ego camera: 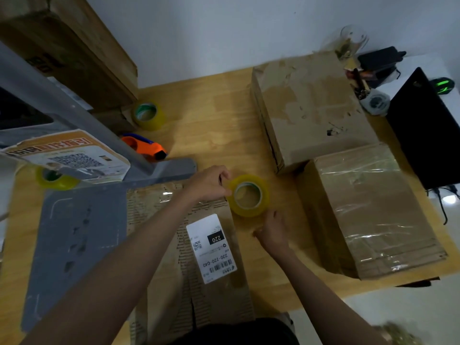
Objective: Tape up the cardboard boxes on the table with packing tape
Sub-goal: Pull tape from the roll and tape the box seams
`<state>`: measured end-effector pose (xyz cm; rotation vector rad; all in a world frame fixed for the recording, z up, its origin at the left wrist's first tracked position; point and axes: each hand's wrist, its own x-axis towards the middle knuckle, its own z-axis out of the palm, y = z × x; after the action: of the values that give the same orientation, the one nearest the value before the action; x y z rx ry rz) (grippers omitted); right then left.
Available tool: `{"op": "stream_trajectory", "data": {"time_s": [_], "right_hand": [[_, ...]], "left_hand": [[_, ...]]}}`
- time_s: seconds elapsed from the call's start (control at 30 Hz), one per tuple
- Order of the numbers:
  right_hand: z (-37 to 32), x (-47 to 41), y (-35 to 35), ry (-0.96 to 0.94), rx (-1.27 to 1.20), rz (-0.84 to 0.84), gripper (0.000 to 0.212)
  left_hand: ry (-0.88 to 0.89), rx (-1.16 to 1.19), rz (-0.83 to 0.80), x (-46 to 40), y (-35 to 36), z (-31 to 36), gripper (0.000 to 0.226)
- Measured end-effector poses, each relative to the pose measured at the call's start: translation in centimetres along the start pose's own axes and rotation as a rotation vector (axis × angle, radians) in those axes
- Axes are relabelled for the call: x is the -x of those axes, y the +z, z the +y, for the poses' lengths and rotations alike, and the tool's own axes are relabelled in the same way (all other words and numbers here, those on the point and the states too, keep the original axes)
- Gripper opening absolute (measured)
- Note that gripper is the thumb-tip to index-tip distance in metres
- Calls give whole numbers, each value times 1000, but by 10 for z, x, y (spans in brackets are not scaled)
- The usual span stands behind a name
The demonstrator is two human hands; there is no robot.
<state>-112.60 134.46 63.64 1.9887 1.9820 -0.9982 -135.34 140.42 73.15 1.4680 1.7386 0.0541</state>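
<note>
Three rolls of yellow packing tape show on the wooden table (214,125). The middle roll (249,195) stands just off the far right corner of the labelled cardboard box (211,257) at the near edge. The left hand (211,184) pinches that roll's rim with curled fingers. The right hand (272,232) hovers just below the roll, fingers loosely bent, holding nothing that can be made out. Two more boxes, one bare (311,108) and one taped (368,210), sit towards the right edge. An orange tape dispenser (145,146) lies near the left.
</note>
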Motion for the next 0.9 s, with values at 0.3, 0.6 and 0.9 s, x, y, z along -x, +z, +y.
{"op": "stream_trajectory", "data": {"time_s": [0.3,0.6,0.9], "right_hand": [[-18,-11,-4,-346,221,275,84],[-32,-20,-22,-361,55,183,39],[-29,16,-60,-405,-578,245,32]], "left_hand": [[94,-203,333,24,25,12,32],[12,77,349,39,9,-2,42],[128,126,334,66,-4,16,91]]}}
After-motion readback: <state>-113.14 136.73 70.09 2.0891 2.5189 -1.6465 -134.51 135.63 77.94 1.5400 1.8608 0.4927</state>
